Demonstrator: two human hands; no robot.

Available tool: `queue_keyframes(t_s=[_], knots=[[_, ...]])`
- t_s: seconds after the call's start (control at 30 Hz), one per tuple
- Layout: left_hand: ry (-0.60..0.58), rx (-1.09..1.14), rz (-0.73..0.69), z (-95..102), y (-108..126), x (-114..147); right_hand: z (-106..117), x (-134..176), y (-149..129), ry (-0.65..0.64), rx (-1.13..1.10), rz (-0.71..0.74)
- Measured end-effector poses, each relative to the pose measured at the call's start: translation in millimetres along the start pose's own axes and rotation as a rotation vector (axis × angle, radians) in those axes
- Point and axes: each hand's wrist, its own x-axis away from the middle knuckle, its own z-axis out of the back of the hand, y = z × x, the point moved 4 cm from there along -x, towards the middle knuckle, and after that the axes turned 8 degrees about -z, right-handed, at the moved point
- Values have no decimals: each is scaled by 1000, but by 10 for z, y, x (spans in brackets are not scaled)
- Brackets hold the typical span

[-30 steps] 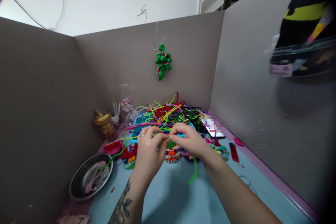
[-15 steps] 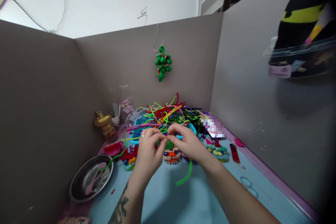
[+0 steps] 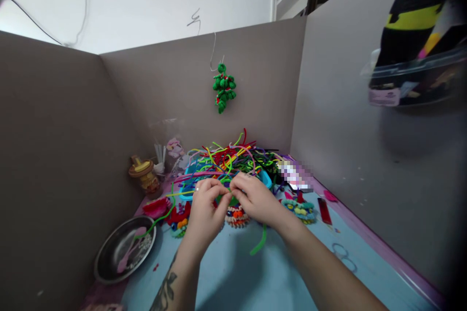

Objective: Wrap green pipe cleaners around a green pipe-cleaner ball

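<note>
Just in front of the blue basket point(image 3: 267, 180), your left hand point(image 3: 208, 211) pinches thumb and forefinger together; what its tips grip is too small to tell. Your right hand point(image 3: 257, 199), fingertips closed beside them, holds the green stem point(image 3: 260, 244), its end dangling nearer you than the basket.

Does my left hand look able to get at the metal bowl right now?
Likely yes: nothing tall seems to stand between your left hand and the metal bowl, though a green strand crosses its rim in this view.
</note>
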Motion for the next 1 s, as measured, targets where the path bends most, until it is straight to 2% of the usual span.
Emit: queue_keyframes(t_s=[0.1, 0.17, 0.3, 0.4, 0.47, 0.53, 0.7, 0.83, 1.0], knots=[[43, -22, 7, 26, -3, 8, 3, -10, 21, -5, -77, -10], [116, -2, 23, 57, -25, 17, 13, -21, 71, 41, -175, -42], [273, 117, 147, 58, -140, 50, -14, -33, 254, 183, -535, -245], [270, 414, 297, -79, -250, 70, -106, -26, 339, 227, -876, -426], [215, 681, 372, -203, -289, 70, -182, -23, 335, 207, -1053, -515], [224, 869, 443, -278, -322, 70, -251, -21, 307, 176, -1179, -577], [416, 1034, 619, -284, -428, 92, -359, -18, 252, 109, -1259, -610], [427, 1126, 683, -275, -458, 90, -395, -6, 249, 72, -1308, -658], [395, 1100, 660, -238, -461, 80, -411, -5, 292, 130, -1465, -752]])
